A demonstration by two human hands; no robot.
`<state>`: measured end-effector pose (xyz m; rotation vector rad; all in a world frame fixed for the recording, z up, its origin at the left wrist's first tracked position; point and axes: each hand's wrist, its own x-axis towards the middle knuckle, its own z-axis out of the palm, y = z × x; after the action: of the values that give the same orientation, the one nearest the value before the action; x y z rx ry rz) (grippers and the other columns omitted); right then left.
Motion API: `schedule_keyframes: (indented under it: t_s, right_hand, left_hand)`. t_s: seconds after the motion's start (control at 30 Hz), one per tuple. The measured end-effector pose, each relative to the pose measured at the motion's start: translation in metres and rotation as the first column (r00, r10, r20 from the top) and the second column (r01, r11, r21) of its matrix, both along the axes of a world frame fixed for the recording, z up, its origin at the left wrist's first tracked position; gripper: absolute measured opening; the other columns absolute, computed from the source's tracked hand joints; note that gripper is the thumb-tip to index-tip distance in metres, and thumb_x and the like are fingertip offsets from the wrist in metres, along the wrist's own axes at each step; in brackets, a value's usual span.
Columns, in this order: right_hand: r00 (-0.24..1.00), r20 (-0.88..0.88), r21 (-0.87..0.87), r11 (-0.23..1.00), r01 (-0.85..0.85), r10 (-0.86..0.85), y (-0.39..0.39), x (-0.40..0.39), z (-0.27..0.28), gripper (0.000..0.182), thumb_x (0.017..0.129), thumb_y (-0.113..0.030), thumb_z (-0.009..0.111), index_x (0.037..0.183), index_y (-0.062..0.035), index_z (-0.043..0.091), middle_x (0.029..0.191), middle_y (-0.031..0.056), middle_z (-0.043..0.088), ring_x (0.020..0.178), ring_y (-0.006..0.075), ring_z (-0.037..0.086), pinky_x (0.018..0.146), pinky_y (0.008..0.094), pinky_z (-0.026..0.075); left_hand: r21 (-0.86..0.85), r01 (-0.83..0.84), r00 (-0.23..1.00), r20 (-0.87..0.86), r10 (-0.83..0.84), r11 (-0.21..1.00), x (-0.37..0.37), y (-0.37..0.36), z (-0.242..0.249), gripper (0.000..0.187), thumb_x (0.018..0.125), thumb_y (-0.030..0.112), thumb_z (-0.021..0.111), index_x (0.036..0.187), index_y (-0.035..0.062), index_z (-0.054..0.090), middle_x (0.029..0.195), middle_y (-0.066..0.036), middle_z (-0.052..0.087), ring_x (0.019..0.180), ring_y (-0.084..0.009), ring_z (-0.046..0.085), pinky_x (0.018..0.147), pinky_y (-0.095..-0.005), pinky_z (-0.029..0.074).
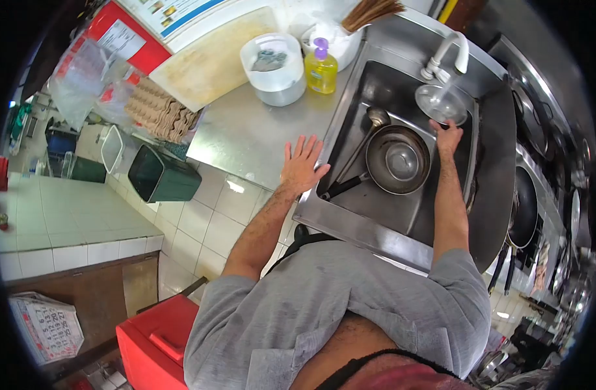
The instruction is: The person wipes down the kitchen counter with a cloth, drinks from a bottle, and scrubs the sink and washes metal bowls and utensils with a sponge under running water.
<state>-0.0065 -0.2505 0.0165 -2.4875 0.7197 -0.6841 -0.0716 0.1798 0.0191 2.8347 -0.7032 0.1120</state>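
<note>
My right hand (448, 135) grips the rim of a metal bowl (437, 104) at the back right of the sink (418, 221). Water runs into the bowl from the white faucet (460, 55). My left hand (302, 164) lies flat, fingers spread, on the steel counter (239, 133) beside the sink's left edge. In the basin a frying pan (374, 159) rests with its dark handle toward the front left, and a smaller round metal dish (402, 161) appears to sit inside it. A ladle (378, 117) leans along the basin's left side.
A yellow soap pump bottle (321, 70) and a white tub (273, 78) stand behind my left hand. A cutting board (213, 58) leans near stacked egg trays (158, 107). A green bin (162, 174) is on the floor at left; a wok (523, 205) is at right.
</note>
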Motion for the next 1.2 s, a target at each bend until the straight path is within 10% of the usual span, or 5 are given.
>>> schedule_keyframes:
  t_s: [0.23,0.5,0.7,0.97,1.2]
  right_hand:
    - [0.932,-0.193,-0.089,0.940,-0.329,0.308,0.049,-0.008,0.075,0.046,0.066,-0.027,0.074,0.102,-0.0068,0.055,0.118,0.0210,0.035,0.099,0.0389,0.049,0.083,0.0421,0.044]
    - [0.679,-0.500,-0.328,0.608,-0.723,0.537,0.208,-0.011,0.145,0.040,0.063,-0.029,0.074,0.095,-0.0111,0.057,0.101,0.0131,0.043,0.093,0.0292,0.055,0.072,0.0404,0.049]
    - [0.777,-0.417,-0.018,0.850,-0.527,0.472,0.152,-0.007,0.102,0.052,0.062,-0.039,0.073,0.102,-0.0086,0.058,0.109,0.0157,0.045,0.097,0.0322,0.052,0.082,0.0394,0.044]
    - [0.946,-0.321,0.004,0.999,-0.043,0.042,0.039,-0.035,0.054,0.056,0.062,-0.038,0.075,0.103,-0.0056,0.058,0.109,0.0170,0.044,0.098,0.0342,0.051,0.085,0.0394,0.042]
    - [0.981,-0.193,0.003,1.000,-0.031,0.031,0.021,-0.007,0.019,0.053,0.063,-0.042,0.073,0.101,-0.0075,0.060,0.107,0.0180,0.045,0.095,0.0343,0.052,0.083,0.0394,0.043]
  left_hand:
    - [0.001,0.013,1.000,-0.027,-0.013,1.000,0.030,-0.005,0.000,0.064,0.083,0.051,0.043,0.134,0.0142,0.030,0.142,-0.006,0.022,0.132,-0.0270,0.013,0.103,-0.0555,0.008]
    - [-0.005,0.003,0.997,-0.079,-0.004,1.000,0.095,-0.013,-0.004,0.060,0.086,0.050,0.035,0.135,0.0160,0.029,0.143,-0.004,0.021,0.133,-0.0248,0.013,0.105,-0.0518,0.007]
    - [0.041,-0.044,0.998,-0.046,0.046,0.998,0.097,0.078,-0.006,0.058,0.088,0.051,0.032,0.136,0.0180,0.028,0.143,-0.004,0.021,0.133,-0.0248,0.015,0.106,-0.0504,0.009]
    - [-0.008,-0.761,0.648,0.014,0.762,0.648,0.044,0.214,-0.019,0.060,0.088,0.049,0.033,0.136,0.0150,0.026,0.143,-0.008,0.020,0.132,-0.0311,0.014,0.100,-0.0618,0.006]
    - [0.060,-0.332,0.943,0.019,0.331,0.942,-0.014,0.083,-0.015,0.057,0.089,0.046,0.032,0.137,0.0149,0.025,0.144,-0.011,0.015,0.132,-0.0345,0.009,0.099,-0.0626,0.004]
